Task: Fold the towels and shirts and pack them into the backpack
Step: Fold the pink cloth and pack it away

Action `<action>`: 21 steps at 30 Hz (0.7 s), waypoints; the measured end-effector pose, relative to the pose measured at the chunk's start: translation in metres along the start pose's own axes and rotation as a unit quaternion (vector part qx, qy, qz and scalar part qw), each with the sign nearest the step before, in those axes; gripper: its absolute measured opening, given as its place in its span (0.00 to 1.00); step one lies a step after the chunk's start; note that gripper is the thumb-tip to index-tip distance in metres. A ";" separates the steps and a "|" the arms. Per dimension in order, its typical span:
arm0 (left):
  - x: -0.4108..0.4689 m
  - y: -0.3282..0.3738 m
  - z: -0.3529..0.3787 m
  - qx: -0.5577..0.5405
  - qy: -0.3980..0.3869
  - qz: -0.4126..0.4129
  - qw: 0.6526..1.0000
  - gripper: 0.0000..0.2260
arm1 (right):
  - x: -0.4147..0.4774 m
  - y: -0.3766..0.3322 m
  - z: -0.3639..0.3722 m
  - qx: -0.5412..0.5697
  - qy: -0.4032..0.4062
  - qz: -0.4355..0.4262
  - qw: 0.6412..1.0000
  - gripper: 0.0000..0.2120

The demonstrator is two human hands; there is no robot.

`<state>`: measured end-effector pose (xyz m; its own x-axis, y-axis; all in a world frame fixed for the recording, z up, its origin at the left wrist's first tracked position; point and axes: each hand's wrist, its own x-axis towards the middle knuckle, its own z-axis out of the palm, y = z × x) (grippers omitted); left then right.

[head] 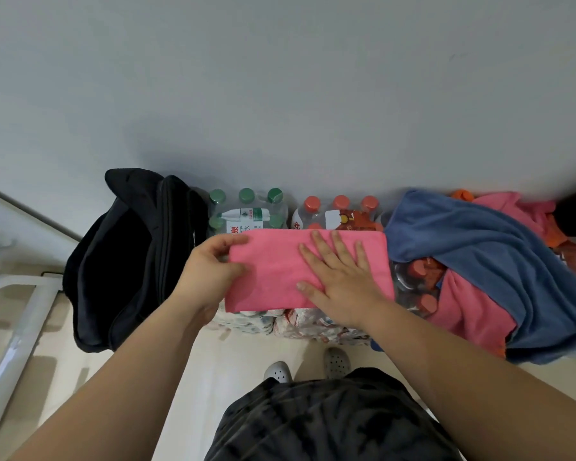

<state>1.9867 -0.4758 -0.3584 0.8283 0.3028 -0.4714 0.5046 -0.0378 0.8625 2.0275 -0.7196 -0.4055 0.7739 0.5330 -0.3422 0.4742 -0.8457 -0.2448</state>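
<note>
Head camera: a folded pink towel [273, 271] lies flat on shrink-wrapped packs of bottled water [246, 212] that stand against the wall. The left hand [213, 267] grips the towel's left edge with curled fingers. The right hand [341, 281] presses down on it, fingers straight and spread. The black backpack [123, 261] gapes open just to the left. On the right, a blue towel [479, 254] is heaped over pink cloth [469, 311].

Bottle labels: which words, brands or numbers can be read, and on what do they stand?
"泉": in red on the green-capped bottles' label.
"水": on the same label.
Its small print: too blurred.
The red-capped bottles' label: too blurred to read.
</note>
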 end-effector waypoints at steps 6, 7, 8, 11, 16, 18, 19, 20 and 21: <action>-0.021 0.050 0.023 0.032 0.033 0.104 0.993 0.24 | -0.011 0.025 -0.007 0.223 0.103 -0.059 0.967 0.40; -0.025 0.060 0.032 0.048 0.030 0.120 0.991 0.24 | -0.018 0.032 -0.007 0.258 0.139 -0.050 0.955 0.39; -0.029 0.068 0.042 0.072 0.027 0.138 0.988 0.24 | -0.024 0.039 -0.006 0.283 0.172 -0.037 0.943 0.37; -0.035 0.080 0.085 0.160 0.031 0.216 0.963 0.19 | -0.042 0.061 -0.008 0.359 0.189 0.002 0.914 0.31; -0.021 0.051 0.165 0.299 0.018 0.286 0.910 0.17 | -0.060 0.091 -0.019 0.472 0.124 0.011 0.873 0.20; -0.020 0.040 0.189 0.304 0.007 0.276 0.912 0.14 | -0.066 0.100 -0.024 0.511 0.098 0.001 0.854 0.18; -0.020 0.035 0.198 0.305 -0.003 0.268 0.914 0.13 | -0.068 0.103 -0.025 0.526 0.086 -0.001 0.846 0.17; -0.021 0.031 0.205 0.307 -0.014 0.255 0.917 0.12 | -0.069 0.106 -0.026 0.539 0.076 0.001 0.839 0.17; -0.021 0.027 0.208 0.308 -0.022 0.238 0.921 0.12 | -0.070 0.109 -0.026 0.547 0.067 0.006 0.834 0.16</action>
<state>2.0333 -0.6812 -0.3630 0.9936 0.0733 -0.0856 0.1124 -0.6929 0.7122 2.0354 -0.8496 -0.3846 0.8506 0.4551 -0.2633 -0.1442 -0.2797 -0.9492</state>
